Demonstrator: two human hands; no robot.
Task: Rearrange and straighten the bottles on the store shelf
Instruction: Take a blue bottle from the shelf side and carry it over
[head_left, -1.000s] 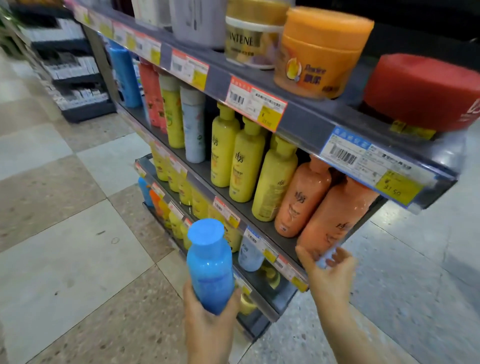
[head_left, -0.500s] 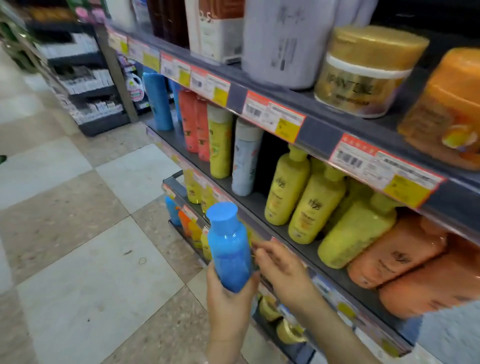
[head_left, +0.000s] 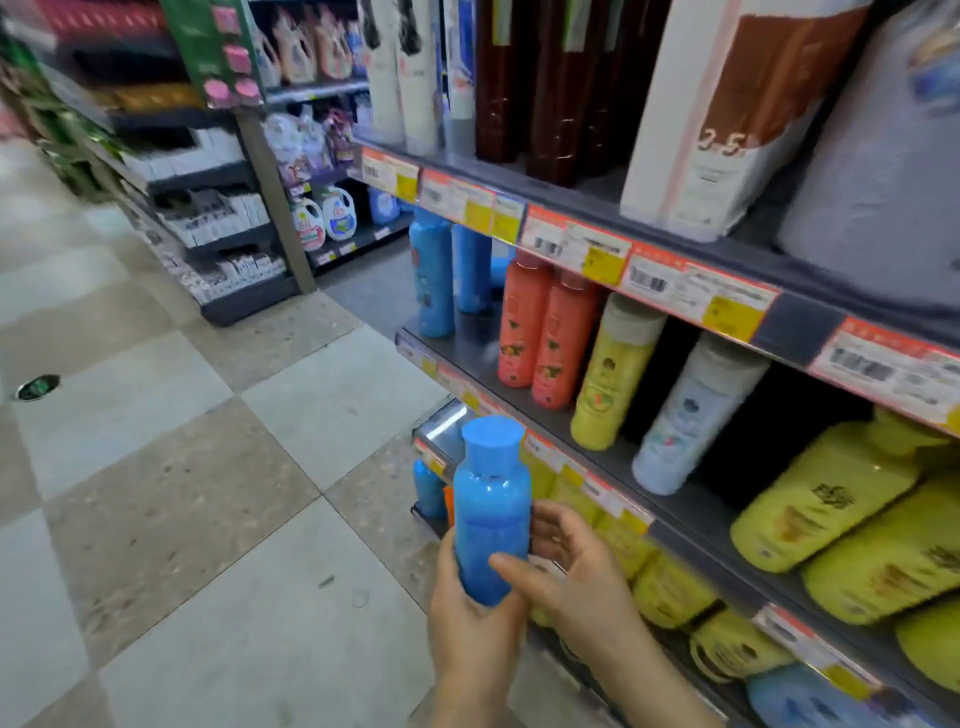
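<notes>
A blue bottle (head_left: 491, 512) with a blue cap stands upright in front of the shelf edge, held from below by my left hand (head_left: 470, 631). My right hand (head_left: 574, 577) wraps its lower right side, thumb across the front. On the middle shelf (head_left: 524, 410) stand two blue bottles (head_left: 432, 275) at the far end, then two orange bottles (head_left: 543, 332), a yellow bottle (head_left: 613, 374) and a pale blue-white bottle (head_left: 691, 415). Yellow pump bottles (head_left: 826, 493) lean at the right.
The upper shelf (head_left: 649, 249) carries brown bottles (head_left: 519, 78), a white-brown pack and price tags along its edge. Lower shelves hold yellow and blue bottles (head_left: 670, 590). A tiled aisle floor (head_left: 182, 467) lies to the left, with another shelving unit (head_left: 208, 208) beyond.
My view has swung left along the shelf. My right hand left the orange bottle at the right and came onto the blue bottle, which stays in my left hand.
</notes>
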